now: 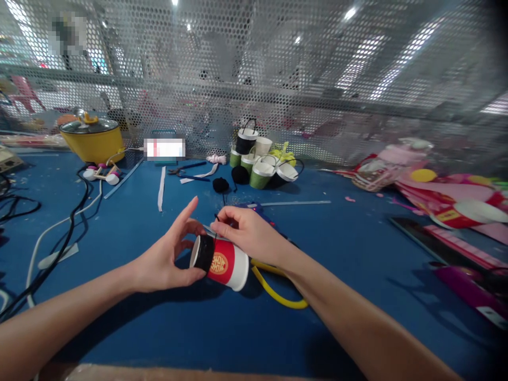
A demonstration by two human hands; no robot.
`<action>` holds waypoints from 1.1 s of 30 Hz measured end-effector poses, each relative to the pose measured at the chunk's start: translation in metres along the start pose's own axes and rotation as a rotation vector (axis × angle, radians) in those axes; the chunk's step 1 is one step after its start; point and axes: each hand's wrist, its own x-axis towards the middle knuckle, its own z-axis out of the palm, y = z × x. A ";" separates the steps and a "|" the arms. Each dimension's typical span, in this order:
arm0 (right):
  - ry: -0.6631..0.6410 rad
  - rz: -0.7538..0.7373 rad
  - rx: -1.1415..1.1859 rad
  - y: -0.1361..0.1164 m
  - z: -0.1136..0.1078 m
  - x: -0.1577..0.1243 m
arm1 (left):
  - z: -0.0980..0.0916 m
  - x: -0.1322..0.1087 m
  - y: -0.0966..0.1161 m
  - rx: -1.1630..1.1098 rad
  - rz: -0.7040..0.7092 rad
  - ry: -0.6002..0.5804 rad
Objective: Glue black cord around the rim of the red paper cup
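My left hand (170,256) grips a paper cup (240,269) lying on its side, thumb below and fingers behind it. The cup is white with a red band and a gold emblem, and black yarn (203,254) is wound round its left end. At the top of the cup my right hand (242,227) is closed, pinching a black strand of that yarn between thumb and forefinger. Yellow handles (281,300), apparently of scissors, show under my right wrist. A thin metallic tip (208,230) lies near my right fingertips; whether the hand holds it I cannot tell.
Behind my hands sit black yarn balls (220,184) and several small green, white and black cups (262,175). Pliers (186,170) and white strips (161,189) lie left of them. A yellow pot (93,143) and cables (75,211) are left; pink craft material (436,196) and a purple tool (472,293) right.
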 end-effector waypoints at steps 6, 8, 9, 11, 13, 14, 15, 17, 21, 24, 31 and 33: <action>-0.057 0.023 -0.074 -0.001 0.003 -0.004 | 0.000 -0.003 0.000 0.038 0.100 -0.064; -0.088 0.002 -0.107 -0.001 0.002 -0.005 | 0.000 -0.004 0.000 0.046 0.124 -0.084; -0.104 -0.009 -0.124 -0.001 0.002 -0.006 | 0.000 -0.005 0.000 0.055 0.136 -0.090; -0.134 -0.021 -0.159 -0.001 0.001 -0.008 | 0.000 -0.006 -0.001 0.083 0.160 -0.096; -0.159 -0.019 -0.188 0.000 0.000 -0.011 | -0.001 -0.008 -0.002 0.122 0.181 -0.107; -0.164 -0.016 -0.198 0.001 0.000 -0.012 | -0.001 -0.009 -0.002 0.137 0.188 -0.117; -0.164 -0.015 -0.205 0.002 0.000 -0.014 | -0.001 -0.009 -0.003 0.147 0.192 -0.128; -0.150 -0.015 -0.208 0.003 0.001 -0.017 | -0.002 -0.009 -0.004 0.149 0.190 -0.150; -0.052 0.007 -0.263 0.002 0.006 -0.023 | -0.002 -0.004 -0.004 0.095 0.096 -0.119; 0.050 -0.015 -0.367 0.001 0.013 -0.026 | 0.000 -0.001 -0.002 0.018 -0.067 -0.040; 0.116 -0.083 -0.481 -0.001 0.026 -0.030 | 0.003 -0.002 -0.003 -0.047 -0.190 0.015; 0.128 -0.097 -0.494 0.000 0.026 -0.030 | 0.004 -0.003 -0.003 -0.053 -0.173 0.009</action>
